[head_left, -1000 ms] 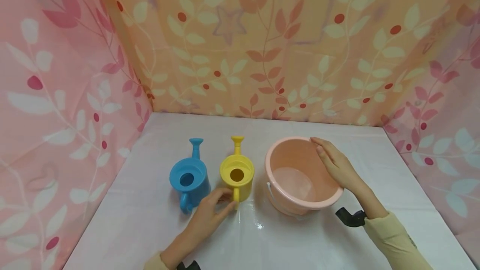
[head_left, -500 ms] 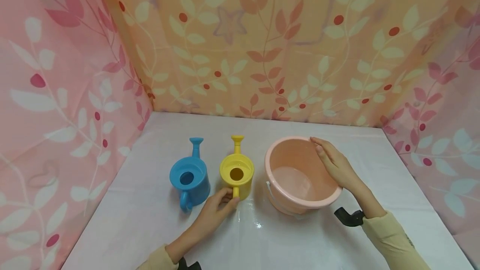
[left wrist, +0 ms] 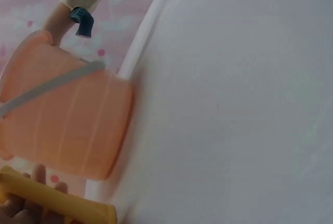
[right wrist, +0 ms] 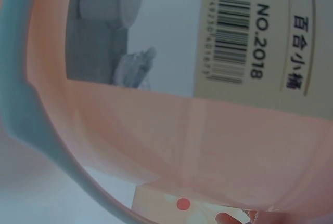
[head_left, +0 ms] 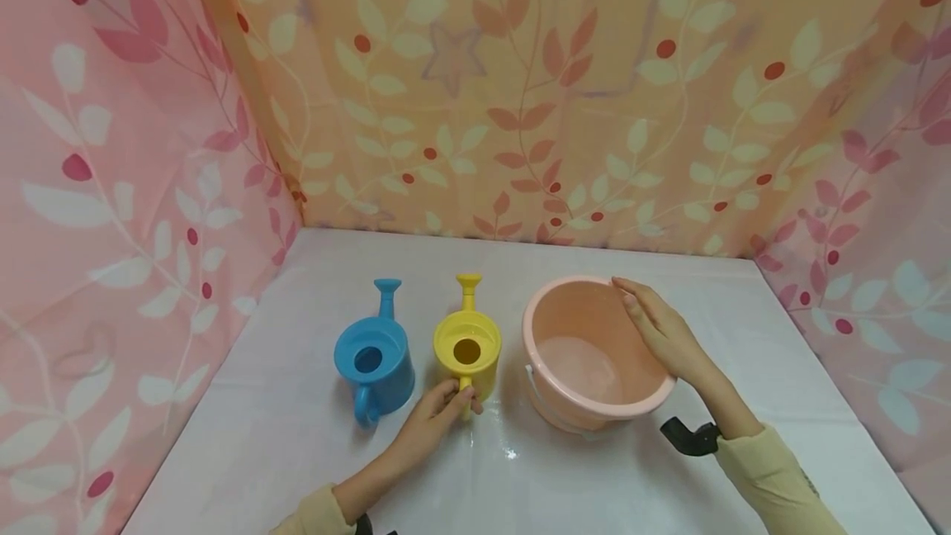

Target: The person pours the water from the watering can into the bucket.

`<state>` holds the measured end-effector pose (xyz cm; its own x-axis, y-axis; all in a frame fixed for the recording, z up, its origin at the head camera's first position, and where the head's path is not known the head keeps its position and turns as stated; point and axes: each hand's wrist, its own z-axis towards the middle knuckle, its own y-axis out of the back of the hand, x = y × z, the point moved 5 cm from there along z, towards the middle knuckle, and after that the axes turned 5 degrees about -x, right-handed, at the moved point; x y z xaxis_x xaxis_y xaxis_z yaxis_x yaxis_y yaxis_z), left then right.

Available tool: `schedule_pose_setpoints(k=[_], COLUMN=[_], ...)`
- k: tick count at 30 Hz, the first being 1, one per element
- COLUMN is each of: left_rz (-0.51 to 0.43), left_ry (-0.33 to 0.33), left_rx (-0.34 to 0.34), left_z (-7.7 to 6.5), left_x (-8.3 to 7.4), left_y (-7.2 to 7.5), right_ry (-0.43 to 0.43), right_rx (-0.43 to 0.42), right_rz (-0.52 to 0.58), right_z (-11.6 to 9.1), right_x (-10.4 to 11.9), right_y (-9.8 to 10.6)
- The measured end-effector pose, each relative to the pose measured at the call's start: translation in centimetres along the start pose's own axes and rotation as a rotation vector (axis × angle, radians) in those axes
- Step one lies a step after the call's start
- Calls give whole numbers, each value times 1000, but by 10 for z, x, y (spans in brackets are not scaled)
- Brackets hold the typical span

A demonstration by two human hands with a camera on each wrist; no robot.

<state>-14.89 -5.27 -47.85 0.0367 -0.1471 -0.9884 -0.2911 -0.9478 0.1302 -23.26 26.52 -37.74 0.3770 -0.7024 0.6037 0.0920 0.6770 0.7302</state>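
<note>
My left hand holds the handle of a yellow watering can, which stands upright with its spout pointing away. In the left wrist view, several fingers curl behind the yellow handle. To the left stands a blue watering can, its handle towards me. My right hand rests with nearly straight fingers along the right rim of a pink bucket. Up close in the right wrist view, a printed label covers part of the bucket's side, and only fingertips show at the bottom edge.
The bucket's carrying handle hangs down against its outer wall. All three vessels stand in a row on a white-covered table. Leaf-patterned cloth rises at the back and both sides.
My left fingers have closed round the yellow watering can's handle, after lying spread beside it. My right hand stays on the bucket rim; both cans and the bucket keep their places.
</note>
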Motion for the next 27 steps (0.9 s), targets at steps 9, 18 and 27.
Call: schedule_pose_setpoints(k=[9, 18, 27], left_rz=[0, 40, 19], left_ry=[-16, 18, 50], left_rx=[-90, -192, -320], left_z=[-6, -4, 0], left_x=[0, 2, 6], left_y=[-3, 5, 13], right_ry=[-23, -30, -29], right_rx=[17, 20, 23], right_rz=[2, 0, 6], right_z=[-1, 0, -1], right_x=[0, -1, 0], right_y=[-1, -1, 0])
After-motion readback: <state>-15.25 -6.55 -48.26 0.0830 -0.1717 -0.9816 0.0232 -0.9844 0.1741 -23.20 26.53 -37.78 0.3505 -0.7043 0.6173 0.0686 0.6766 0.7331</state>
